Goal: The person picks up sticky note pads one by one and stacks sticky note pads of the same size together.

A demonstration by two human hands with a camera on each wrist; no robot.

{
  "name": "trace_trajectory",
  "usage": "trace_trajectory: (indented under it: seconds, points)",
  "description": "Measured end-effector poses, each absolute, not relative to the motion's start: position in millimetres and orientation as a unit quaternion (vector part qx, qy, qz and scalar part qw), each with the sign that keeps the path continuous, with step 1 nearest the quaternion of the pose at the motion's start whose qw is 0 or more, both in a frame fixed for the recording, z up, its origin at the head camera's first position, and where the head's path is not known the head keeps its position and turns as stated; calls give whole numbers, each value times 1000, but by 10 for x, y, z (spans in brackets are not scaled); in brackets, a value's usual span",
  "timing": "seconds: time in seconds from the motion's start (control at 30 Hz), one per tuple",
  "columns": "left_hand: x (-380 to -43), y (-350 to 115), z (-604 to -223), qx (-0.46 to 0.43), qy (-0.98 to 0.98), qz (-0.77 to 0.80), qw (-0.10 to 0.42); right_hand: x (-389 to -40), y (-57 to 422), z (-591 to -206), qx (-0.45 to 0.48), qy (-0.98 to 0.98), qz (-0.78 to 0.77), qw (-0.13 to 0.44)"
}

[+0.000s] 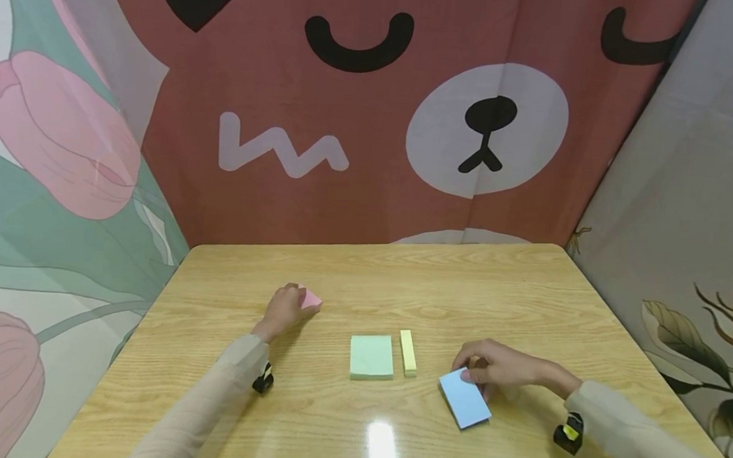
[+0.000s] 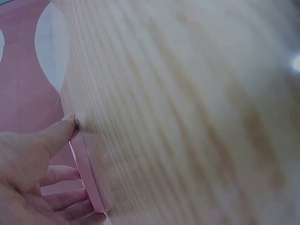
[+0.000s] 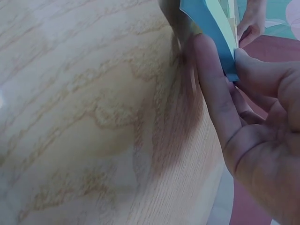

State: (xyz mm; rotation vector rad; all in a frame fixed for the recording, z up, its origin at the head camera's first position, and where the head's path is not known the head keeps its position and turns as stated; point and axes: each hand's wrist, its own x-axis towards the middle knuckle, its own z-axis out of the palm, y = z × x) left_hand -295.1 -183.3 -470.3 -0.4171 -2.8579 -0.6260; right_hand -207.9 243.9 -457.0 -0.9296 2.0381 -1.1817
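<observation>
At the left of the table, my left hand (image 1: 284,309) grips a pink sticky note pad (image 1: 311,299) by its edges. In the left wrist view, the thumb is at one end of the pink pad (image 2: 89,176) and the fingers are along its side, low against the wood. My right hand (image 1: 499,365) pinches a blue sticky note pad (image 1: 466,401) by its far corner, thumb on top and fingers beneath. The right wrist view shows the blue pad (image 3: 216,35) tilted between thumb and fingers. Between the hands lie a square green pad (image 1: 371,357) and a narrow yellow pad (image 1: 408,353).
The wooden table (image 1: 439,282) ends at the back against a brown bear-print curtain (image 1: 368,208). Floral curtains hang along both sides. A bright light reflection (image 1: 382,451) shows near the table's front. Each wrist wears a small black device.
</observation>
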Motion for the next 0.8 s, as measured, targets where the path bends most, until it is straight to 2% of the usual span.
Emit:
trace_trajectory:
  seconds: [0.4,0.8]
  points:
    - [-2955,-1833,-4711,-132,-964,-214,88,-2124,2388,-4594,-343,789,-465,208]
    - [-2968,-1840,-4720,-132,-965,-209,87,-2145,2324,-4567,-310,809,-473,161]
